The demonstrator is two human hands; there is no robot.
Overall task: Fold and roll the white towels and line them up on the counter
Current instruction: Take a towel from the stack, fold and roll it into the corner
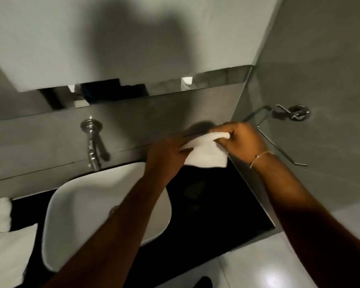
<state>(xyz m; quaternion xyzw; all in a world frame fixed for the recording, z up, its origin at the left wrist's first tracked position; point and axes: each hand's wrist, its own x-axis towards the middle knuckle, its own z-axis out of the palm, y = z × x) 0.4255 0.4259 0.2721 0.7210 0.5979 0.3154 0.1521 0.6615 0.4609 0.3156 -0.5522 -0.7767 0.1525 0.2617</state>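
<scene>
A dark table [206, 196] is seen below grey walls, and its right edge is met by a grey side wall. A white basin [87, 204] is set on the left half of the table, and it is partly covered by the left forearm. A chrome tap [93, 140] is fixed to the back wall above the far edge of the basin. White towels [4, 231] are laid at the left edge of the table, beside the basin; whether they are folded or rolled cannot be told, because the picture is blurred there. A chrome wire holder [283, 121] is mounted on the side wall, near the far right corner of the table.

A small white towel [206, 154] is held above the far right corner of the table, between both hands, and its lower part hangs toward the dark surface. The left hand [166, 156] is placed on the left side of this towel, with the fingers closed over its edge. The right hand [245, 140] is placed on the upper right end, where the fingers are pinched narrowly around a rolled or bunched part of the cloth. A thin bracelet [260, 156] is worn on the right wrist.
</scene>
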